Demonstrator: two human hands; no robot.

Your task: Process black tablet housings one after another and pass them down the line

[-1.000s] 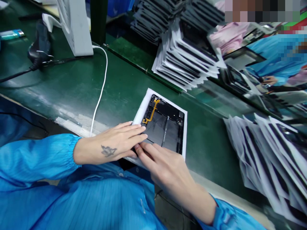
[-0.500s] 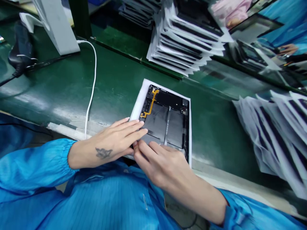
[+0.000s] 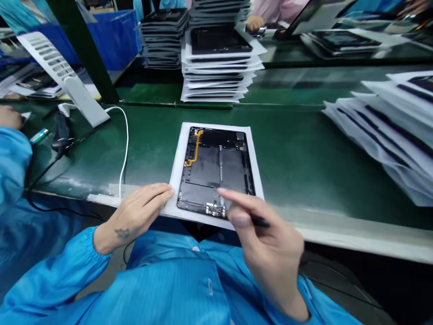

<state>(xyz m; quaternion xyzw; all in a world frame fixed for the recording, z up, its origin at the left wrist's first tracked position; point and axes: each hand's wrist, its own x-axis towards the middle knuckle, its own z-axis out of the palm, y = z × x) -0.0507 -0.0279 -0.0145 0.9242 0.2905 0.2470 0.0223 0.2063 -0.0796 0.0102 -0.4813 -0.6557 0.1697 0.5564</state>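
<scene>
We have the tablet (image 3: 216,169) lying flat in the middle of our view, its open inner side up, on a white sheet (image 3: 176,176) that sits on the green counter (image 3: 297,153). A yellow flex cable (image 3: 195,146) runs down its upper left part, and a small circuit board (image 3: 215,209) sits at its 6 o'clock edge. Our left grip (image 3: 142,216) comes in from 7 o'clock, open and holding nothing, its fingers together and flat, their tips touching the sheet's left edge. Our right grip (image 3: 267,239) is at 5 o'clock, somewhat blurred, pinching a thin black tool (image 3: 261,221) between its fingers, with the index finger (image 3: 237,202) reaching over the tablet's lower right part; we cannot tell whether it touches. At 12 o'clock stands a tall stack of tablets on paper (image 3: 216,76), and at 3 o'clock a looser stack (image 3: 382,131) lies on the counter. At 10 o'clock a white cable (image 3: 126,144) curves down from a white louvred stand (image 3: 57,63), with a blue bin (image 3: 115,40) behind it. At 9 o'clock a co-worker's hand (image 3: 9,116) and blue sleeve (image 3: 13,158) reach the counter's far left.
</scene>
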